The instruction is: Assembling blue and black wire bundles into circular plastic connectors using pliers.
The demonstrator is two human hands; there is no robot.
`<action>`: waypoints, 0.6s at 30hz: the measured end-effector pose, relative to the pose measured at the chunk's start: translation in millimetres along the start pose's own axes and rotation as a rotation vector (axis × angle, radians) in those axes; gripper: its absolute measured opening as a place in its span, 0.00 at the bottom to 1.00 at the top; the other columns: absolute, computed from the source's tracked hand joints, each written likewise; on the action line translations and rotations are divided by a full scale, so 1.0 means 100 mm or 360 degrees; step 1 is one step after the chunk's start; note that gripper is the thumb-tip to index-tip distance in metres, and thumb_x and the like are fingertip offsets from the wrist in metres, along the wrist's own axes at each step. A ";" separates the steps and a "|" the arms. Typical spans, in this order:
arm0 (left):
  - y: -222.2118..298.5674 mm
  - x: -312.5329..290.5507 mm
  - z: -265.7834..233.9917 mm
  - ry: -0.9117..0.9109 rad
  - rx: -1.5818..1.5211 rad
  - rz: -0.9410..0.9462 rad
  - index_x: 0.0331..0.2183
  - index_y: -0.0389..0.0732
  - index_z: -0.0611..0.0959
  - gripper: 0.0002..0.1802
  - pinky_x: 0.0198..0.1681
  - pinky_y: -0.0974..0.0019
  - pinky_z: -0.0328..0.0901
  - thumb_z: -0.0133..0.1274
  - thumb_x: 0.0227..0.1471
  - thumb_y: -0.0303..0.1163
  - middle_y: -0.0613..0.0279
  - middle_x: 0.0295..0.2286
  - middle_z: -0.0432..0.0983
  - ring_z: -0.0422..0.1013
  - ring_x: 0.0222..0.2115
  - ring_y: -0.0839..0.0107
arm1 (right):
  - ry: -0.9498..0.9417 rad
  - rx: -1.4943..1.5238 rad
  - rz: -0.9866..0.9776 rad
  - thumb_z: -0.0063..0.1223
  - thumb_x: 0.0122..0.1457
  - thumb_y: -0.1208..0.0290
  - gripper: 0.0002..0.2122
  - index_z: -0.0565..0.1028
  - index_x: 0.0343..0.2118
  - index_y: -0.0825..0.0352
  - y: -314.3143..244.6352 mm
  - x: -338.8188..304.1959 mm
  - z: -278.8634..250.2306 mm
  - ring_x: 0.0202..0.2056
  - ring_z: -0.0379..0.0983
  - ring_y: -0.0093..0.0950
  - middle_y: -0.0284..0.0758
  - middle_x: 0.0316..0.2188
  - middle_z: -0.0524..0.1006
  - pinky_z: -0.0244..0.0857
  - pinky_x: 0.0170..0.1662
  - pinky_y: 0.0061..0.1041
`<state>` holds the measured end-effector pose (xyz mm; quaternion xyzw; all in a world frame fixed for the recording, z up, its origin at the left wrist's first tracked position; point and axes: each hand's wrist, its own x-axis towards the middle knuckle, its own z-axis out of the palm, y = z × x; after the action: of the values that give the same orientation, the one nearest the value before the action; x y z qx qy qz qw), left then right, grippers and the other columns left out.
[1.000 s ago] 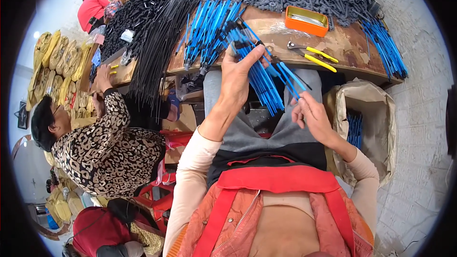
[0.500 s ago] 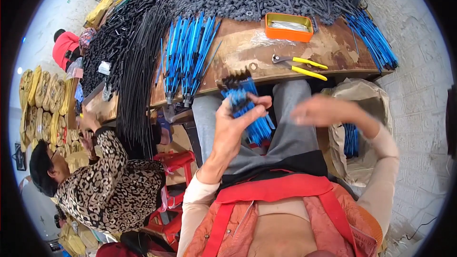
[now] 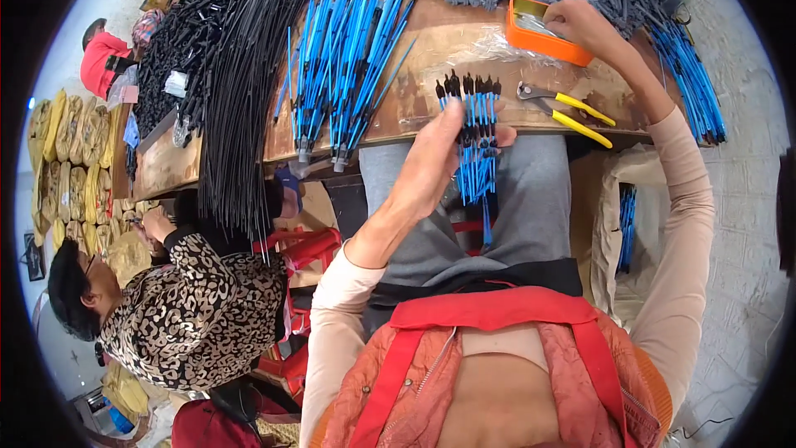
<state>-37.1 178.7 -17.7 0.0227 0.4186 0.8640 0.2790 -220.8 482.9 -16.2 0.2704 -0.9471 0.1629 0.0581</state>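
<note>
One left hand [image 3: 431, 153] firm on blue rods [image 3: 475, 164]; right hand [image 3: 584, 25] at tin [image 3: 547, 46], grip unclear

left hand [image 3: 433, 151] curled in a grip, right hand [image 3: 587, 26] stretched farther forward, angled inward

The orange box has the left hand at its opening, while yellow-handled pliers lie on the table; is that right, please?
Not quite: the head view shows the right hand at the orange box; the pliers lie on the table.

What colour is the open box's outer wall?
The open box is orange outside; it shows best in the head view.
</note>
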 end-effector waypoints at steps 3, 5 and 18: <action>-0.17 0.01 -0.02 0.0132 0.0374 0.0169 0.49 0.36 0.76 0.16 0.42 0.69 0.70 0.50 0.60 0.30 0.56 0.36 0.80 0.76 0.38 0.71 | 0.0016 0.0056 0.0068 0.55 0.49 0.75 0.08 0.77 0.32 0.73 -0.04 0.01 -0.03 0.28 0.77 0.38 0.46 0.26 0.78 0.69 0.35 0.29; -0.24 0.02 -0.01 0.0168 0.0318 0.0258 0.46 0.35 0.78 0.15 0.40 0.71 0.71 0.53 0.56 0.23 0.59 0.33 0.81 0.77 0.35 0.72 | 0.0060 0.0142 0.0169 0.55 0.51 0.73 0.08 0.77 0.33 0.72 -0.05 -0.02 -0.05 0.28 0.76 0.32 0.43 0.26 0.78 0.68 0.34 0.25; -0.77 -0.53 -0.12 0.0197 0.0511 0.0122 0.46 0.36 0.79 0.14 0.42 0.70 0.70 0.54 0.58 0.29 0.57 0.33 0.81 0.77 0.35 0.73 | 0.0375 0.0614 -0.0240 0.55 0.55 0.80 0.11 0.78 0.42 0.67 -1.96 -1.58 0.12 0.30 0.70 0.30 0.37 0.29 0.73 0.64 0.33 0.25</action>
<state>40.1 181.5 -71.7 0.0298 0.5664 0.7958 0.2123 16.8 399.6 -4.3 0.3255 -0.8623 0.3665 0.1273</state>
